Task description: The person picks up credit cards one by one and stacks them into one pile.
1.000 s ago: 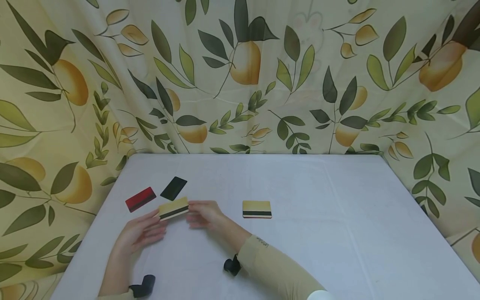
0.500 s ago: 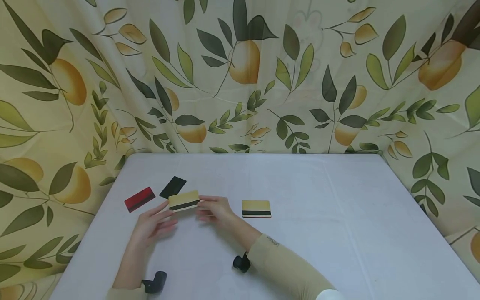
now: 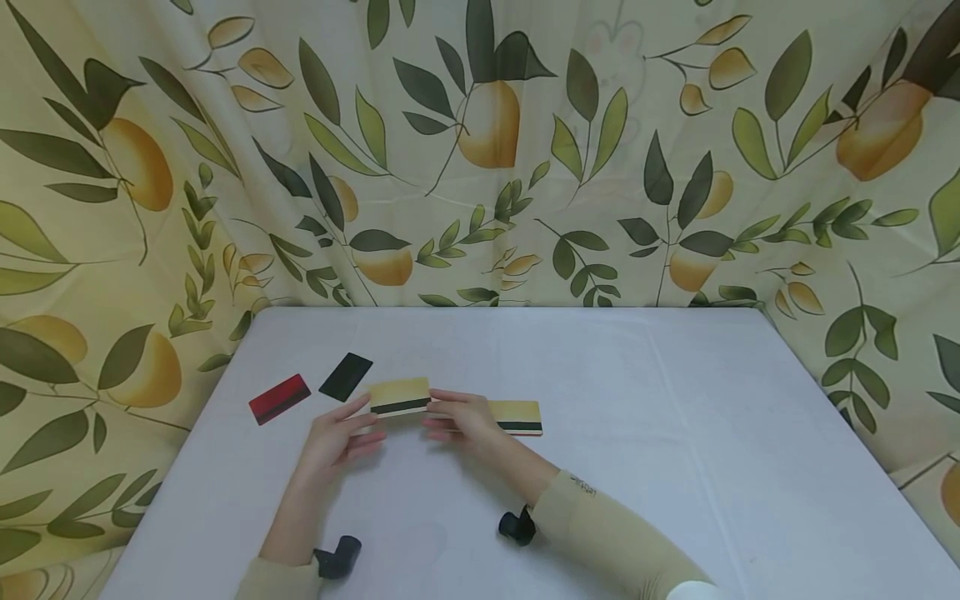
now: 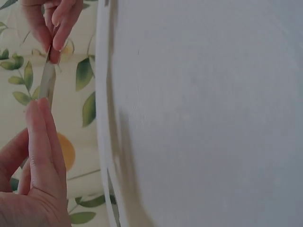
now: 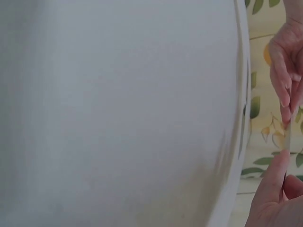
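Note:
Both hands hold a yellow card point(image 3: 400, 394) with a black stripe above the white table. My left hand point(image 3: 335, 442) pinches its left end between thumb and fingers, and my right hand point(image 3: 468, 425) pinches the right end. Edge-on, the same card point(image 4: 48, 79) spans the gap between the fingertips in the left wrist view; in the right wrist view it is a thin sliver point(image 5: 287, 135). Just right of my right hand lies another yellow striped card point(image 3: 521, 417), partly covered by that hand, with a thin red edge showing under it.
On the left of the white table point(image 3: 637, 483) lie a red card point(image 3: 280, 399) with a dark stripe and a black card point(image 3: 346, 377). A curtain point(image 3: 450, 208) printed with fruit and leaves hangs behind the table. Each wrist wears a small black camera.
Both hands have carried the yellow card rightward, away from the red and black cards and toward the other yellow card. The black card is now fully uncovered; the right hand now overlaps the lying yellow card.

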{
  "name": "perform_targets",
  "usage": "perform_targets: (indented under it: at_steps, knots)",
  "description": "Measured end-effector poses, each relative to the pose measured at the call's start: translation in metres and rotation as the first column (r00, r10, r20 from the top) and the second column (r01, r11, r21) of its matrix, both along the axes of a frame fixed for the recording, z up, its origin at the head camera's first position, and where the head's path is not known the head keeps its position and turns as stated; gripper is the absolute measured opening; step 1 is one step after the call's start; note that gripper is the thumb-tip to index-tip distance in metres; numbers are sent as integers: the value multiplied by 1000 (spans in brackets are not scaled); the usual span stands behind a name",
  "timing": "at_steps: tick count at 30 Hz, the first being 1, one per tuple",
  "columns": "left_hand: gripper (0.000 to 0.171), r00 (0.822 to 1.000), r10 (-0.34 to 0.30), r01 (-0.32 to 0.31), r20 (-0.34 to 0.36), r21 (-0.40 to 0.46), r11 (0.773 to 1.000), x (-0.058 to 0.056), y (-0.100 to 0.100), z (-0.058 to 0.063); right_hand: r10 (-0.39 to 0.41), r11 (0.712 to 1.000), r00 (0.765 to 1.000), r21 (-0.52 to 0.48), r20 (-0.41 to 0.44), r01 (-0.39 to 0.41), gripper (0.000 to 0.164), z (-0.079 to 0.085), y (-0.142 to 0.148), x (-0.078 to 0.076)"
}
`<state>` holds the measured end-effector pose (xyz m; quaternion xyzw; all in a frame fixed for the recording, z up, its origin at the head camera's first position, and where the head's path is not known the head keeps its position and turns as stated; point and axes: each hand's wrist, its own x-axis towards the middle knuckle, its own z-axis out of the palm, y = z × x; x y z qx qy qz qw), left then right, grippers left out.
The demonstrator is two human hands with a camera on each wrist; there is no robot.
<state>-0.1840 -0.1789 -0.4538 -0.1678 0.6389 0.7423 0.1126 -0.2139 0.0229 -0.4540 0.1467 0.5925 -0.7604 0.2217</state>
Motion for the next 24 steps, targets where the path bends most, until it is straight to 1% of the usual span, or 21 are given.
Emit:
perform_targets:
  at_steps: [9, 18, 24]
  knots:
    - [49, 1000, 6, -5, -9, 26, 1000, -6, 28, -5, -28, 1000, 1000, 8, -7, 28, 39, 3, 26, 3]
    - [48, 1000, -7, 9, -26, 65, 998, -11, 55, -9, -60, 996, 998, 64, -18, 61, 37, 2, 51, 6]
    - [47, 999, -28, 30, -25, 68, 997, -13, 74, -13, -118, 991, 993, 70, -6, 119, 37, 0, 66, 10]
